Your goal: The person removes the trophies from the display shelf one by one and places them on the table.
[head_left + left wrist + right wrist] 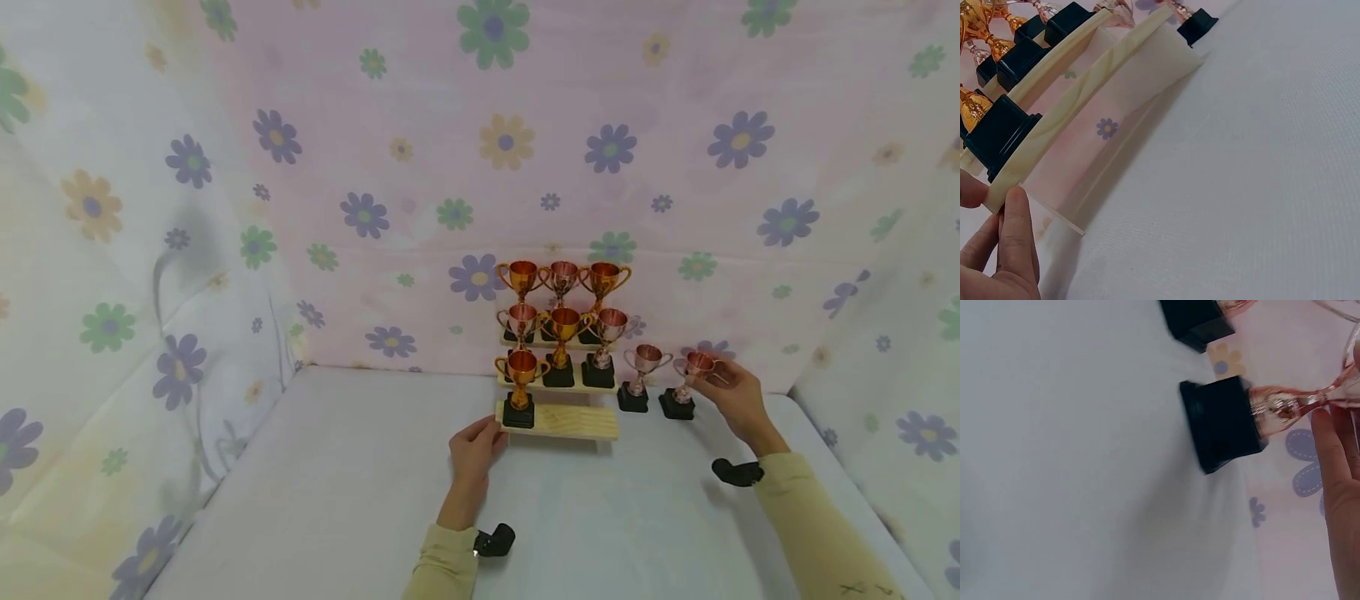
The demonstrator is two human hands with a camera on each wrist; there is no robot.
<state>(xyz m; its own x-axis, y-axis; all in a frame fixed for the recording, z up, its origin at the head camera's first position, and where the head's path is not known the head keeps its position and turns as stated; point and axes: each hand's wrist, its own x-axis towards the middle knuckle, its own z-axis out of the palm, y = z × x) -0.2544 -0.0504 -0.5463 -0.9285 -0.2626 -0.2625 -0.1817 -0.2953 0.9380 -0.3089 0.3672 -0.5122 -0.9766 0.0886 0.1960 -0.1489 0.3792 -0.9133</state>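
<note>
My left hand [474, 448] pinches the left end of a pale wooden tiered stand [577, 422] at its lowest step; its fingers lie under the board in the left wrist view. A gold trophy [520, 392] with a black base stands at the left of that step. At the right, my right hand [735, 400] holds a rose-gold trophy [1279, 412] by its cup and stem. The trophy is upright in the head view; whether its black base [1222, 424] touches the table I cannot tell. Just left of it stands another rose-gold trophy [637, 379].
Gold and rose-gold trophies alternate on the middle step [540, 386] and top step, three on each. A white cloth covers the table [360, 483]. Flower-printed cloth [420, 167] hangs behind and at both sides.
</note>
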